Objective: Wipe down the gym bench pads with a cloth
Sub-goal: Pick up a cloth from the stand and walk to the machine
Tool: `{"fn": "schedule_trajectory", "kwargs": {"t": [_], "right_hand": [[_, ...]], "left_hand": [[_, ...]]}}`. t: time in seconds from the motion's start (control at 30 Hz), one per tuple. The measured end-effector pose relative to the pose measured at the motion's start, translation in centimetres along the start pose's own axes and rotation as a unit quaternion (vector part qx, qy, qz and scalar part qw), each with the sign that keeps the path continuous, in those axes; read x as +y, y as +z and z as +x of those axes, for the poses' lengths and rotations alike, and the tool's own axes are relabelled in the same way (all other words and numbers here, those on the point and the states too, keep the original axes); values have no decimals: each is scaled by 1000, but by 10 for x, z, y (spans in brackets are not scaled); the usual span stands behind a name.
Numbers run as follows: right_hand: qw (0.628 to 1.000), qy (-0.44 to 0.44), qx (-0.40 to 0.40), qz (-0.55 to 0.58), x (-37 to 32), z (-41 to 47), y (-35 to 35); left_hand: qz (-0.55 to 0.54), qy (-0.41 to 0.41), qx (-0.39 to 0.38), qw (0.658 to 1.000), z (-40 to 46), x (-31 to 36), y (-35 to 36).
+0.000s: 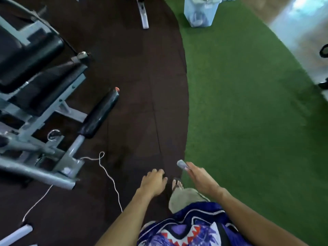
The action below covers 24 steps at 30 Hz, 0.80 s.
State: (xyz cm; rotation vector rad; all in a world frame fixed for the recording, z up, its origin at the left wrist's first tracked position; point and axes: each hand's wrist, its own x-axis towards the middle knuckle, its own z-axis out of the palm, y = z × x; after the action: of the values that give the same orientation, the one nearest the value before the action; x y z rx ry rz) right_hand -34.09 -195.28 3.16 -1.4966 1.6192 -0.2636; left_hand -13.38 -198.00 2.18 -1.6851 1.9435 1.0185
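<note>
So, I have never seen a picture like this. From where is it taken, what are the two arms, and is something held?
The single camera sits on a person's head and looks down, so the arms are that person's own. The left hand hangs relaxed and empty. The right hand holds a small pale thing at its fingertips, too blurred to name. At the left stands a grey gym bench with black pads. The floor is dark rubber mat beside green turf.

Black pads — green turf.
</note>
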Motion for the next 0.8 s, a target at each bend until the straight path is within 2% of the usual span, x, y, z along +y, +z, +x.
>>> {"fn": "schedule_trajectory", "kwargs": {"t": [0.2,0.43,0.57,0.8], "right_hand": [[999,-25,-23,-16,-19,173,-75],[998,-40,-48,-6,-89,375,-143],[997,-23,-60,-43,-163,489,-191],[993,-75,-69,-55,-255,672,-255]], "left_hand": [[-30,-2,14,999,115,20,-130],[-55,-22,19,998,274,-4,-287],[-48,-25,24,998,352,-35,-396],[-81,-54,39,994,471,-79,-555]]}}
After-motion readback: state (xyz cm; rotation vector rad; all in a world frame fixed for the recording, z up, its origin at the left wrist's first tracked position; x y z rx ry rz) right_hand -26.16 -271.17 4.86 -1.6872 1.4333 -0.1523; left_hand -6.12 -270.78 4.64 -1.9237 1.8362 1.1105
